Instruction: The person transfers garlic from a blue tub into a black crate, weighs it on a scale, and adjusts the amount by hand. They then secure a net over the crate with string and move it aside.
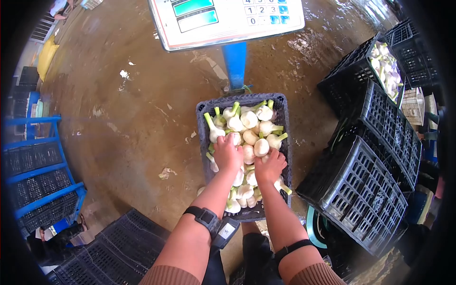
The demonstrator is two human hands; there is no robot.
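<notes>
A dark plastic crate (288,117) full of garlic bulbs (249,119) with short green stems stands in front of me, at the foot of a scale's blue post (235,64). My left hand (228,153) reaches into the crate, its fingers on a bulb left of the middle. On the right side of the pile, my right hand (270,165) touches bulbs, fingers partly curled. The fingertips of both hands are partly hidden, so a firm grip cannot be made out. Above the crate, the scale's white display panel (231,32) has a keypad and lit screens.
Black crates (367,192) are stacked at the right, one holding garlic (386,69). More black crates (114,245) lie at the lower left, beside a blue metal rack (64,156). Garlic skins (166,173) are scattered on the wet brown floor. Parts of other people show at the left edge.
</notes>
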